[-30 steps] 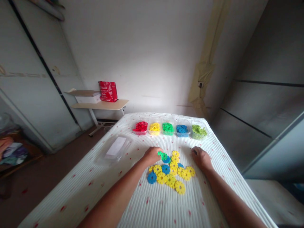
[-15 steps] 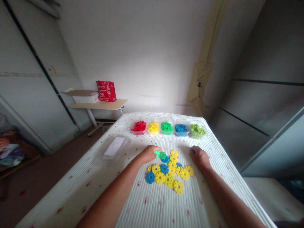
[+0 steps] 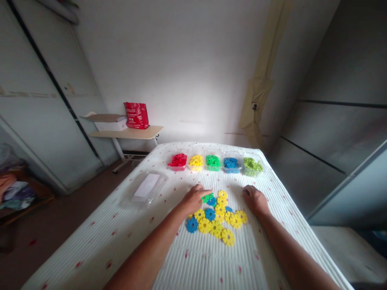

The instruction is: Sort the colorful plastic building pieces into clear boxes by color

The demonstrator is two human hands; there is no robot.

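Note:
My left hand [image 3: 193, 200] reaches over the left edge of a loose cluster of plastic snowflake discs. Its index finger is stretched out above green snowflake discs [image 3: 207, 197], the other fingers are bent, and I see nothing held in it. Close by lie a blue disc [image 3: 209, 214] and a yellow disc [image 3: 204, 226], among several more of both colours, some overlapping. To the right of the cluster, my right hand [image 3: 255, 200] rests on the cloth with fingers curled in. Whether anything is inside its curled fingers is hidden.
Along the far side stand clear tubs of red [image 3: 178, 161], yellow [image 3: 196, 162], green [image 3: 213, 162], blue [image 3: 231, 164] and light green pieces [image 3: 253, 166]. A clear plastic lid [image 3: 157, 189] with white paper lies left. Behind it, a side table [image 3: 142, 133] carries a red bag [image 3: 136, 116].
My left hand has come a little nearer the front, its index finger now extended over the green discs. The right hand stays in place. The view shifts slightly.

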